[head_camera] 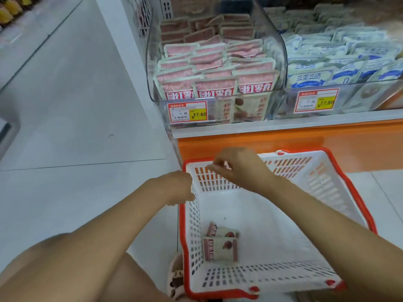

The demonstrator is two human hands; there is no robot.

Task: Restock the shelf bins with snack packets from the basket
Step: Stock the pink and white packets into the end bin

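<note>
basket (368,216): white slotted plastic, red rim, rectangular, on the floor against the orange shelf (261,144) base.
packets (220,247): two flat pouches, maroon and cream with a red fruit print, overlapping in the basket's near left corner.
left bin (150,62): clear curved plastic, packed with pink-and-cream pouches.
right bin (359,99): same plastic, blue-and-white pouches.
floor (76,127): pale glossy tiles.
left hand (176,188): curled at the basket's left rim; can't tell if it grips.
right hand (237,166): over the far left corner, fingers bent, blurred; can't tell.

floor (76,105): pale grey tiles | shelf base (283,141): orange | ledge (305,123): white
</note>
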